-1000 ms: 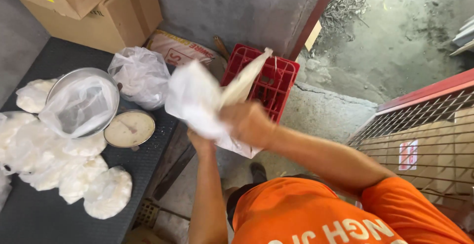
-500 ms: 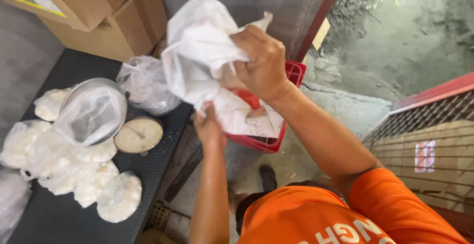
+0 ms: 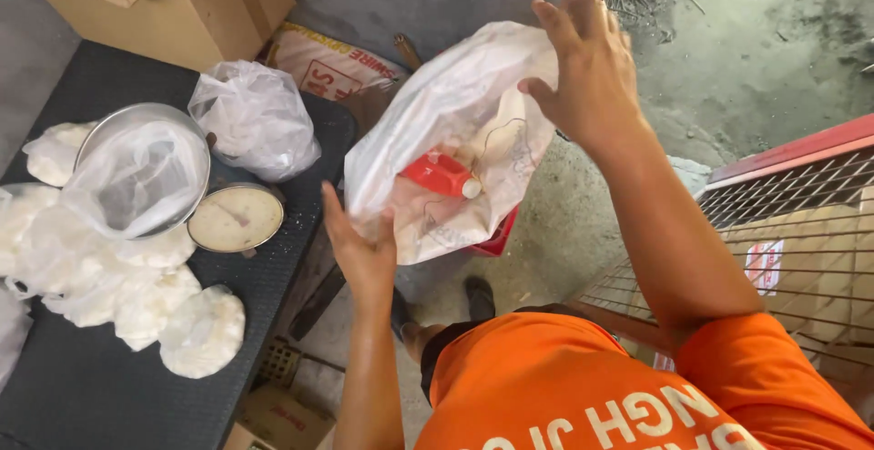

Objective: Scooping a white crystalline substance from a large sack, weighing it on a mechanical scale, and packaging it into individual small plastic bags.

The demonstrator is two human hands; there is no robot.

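On the dark table (image 3: pixel 100 386) at the left lie white filled bags (image 3: pixel 137 295), a metal bowl (image 3: pixel 141 172) and a round dial scale (image 3: pixel 239 219). The left hand (image 3: pixel 364 250), fingers spread wide, props the white plastic bag (image 3: pixel 455 140) from below. The right hand (image 3: pixel 587 72) grips its far top edge. Something red (image 3: pixel 440 175), perhaps a crate, shows through.
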